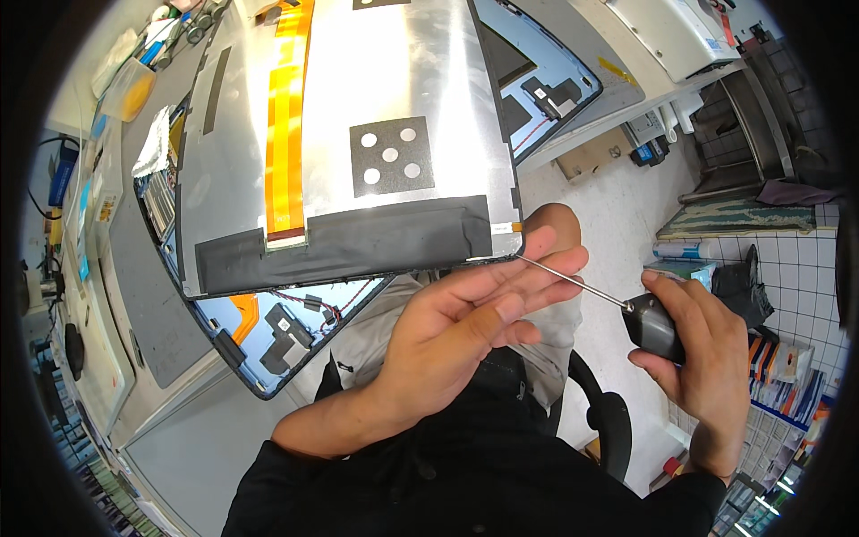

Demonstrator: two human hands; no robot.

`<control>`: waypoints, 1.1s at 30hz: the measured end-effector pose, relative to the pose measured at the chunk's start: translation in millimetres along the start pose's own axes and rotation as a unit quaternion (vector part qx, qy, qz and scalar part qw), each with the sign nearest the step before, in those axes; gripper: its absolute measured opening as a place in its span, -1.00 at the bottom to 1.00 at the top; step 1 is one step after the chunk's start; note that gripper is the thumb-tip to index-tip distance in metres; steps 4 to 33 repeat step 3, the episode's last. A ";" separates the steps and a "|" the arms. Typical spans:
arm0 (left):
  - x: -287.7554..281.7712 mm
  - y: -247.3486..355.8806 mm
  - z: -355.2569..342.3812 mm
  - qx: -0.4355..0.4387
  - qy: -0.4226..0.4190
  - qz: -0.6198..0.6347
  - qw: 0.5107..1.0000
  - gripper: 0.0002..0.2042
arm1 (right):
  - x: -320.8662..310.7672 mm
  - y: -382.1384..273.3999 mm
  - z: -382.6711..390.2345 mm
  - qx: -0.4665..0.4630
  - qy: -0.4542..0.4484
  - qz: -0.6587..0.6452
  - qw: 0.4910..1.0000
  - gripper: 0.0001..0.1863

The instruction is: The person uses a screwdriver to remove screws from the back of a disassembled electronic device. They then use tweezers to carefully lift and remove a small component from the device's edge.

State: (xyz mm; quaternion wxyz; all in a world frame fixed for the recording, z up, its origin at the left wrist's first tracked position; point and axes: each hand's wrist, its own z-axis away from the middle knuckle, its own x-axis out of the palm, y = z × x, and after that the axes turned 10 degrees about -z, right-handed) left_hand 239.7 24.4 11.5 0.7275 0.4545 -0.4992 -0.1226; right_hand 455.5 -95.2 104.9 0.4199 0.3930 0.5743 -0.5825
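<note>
A tablet screen panel (358, 98), silver side up, overhangs the near edge of the bench. An orange flat ribbon cable (287, 134) runs along it, and a black tape strip (358, 243) lines its near edge. My left hand (461, 327) is palm up just below the panel's near right corner, fingers stretched out and holding nothing; whether they touch the edge is unclear. My right hand (702, 345) is closed round the black handle of a tool with a thin metal shaft (586, 288). The shaft's tip meets that corner, near my left fingers.
Under the panel lies an opened tablet housing (295, 336) with wires and black parts, its corner past the bench edge. A white box-shaped device (676, 36) stands at the far right. A plastic tub (130, 89) sits at the far left. A black chair armrest (613, 430) is near my right.
</note>
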 end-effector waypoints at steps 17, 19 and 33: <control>-0.4 0.4 -0.2 -0.007 -0.001 0.004 1.000 -0.47 | -0.3 -0.6 0.1 0.001 0.001 0.004 1.000 -0.29; -0.4 0.4 -0.2 -0.007 -0.001 0.004 1.000 -0.47 | -0.3 -0.6 0.1 0.001 0.001 0.004 1.000 -0.29; -0.4 0.4 -0.2 -0.007 -0.001 0.004 1.000 -0.47 | -0.3 -0.6 0.1 0.001 0.001 0.004 1.000 -0.29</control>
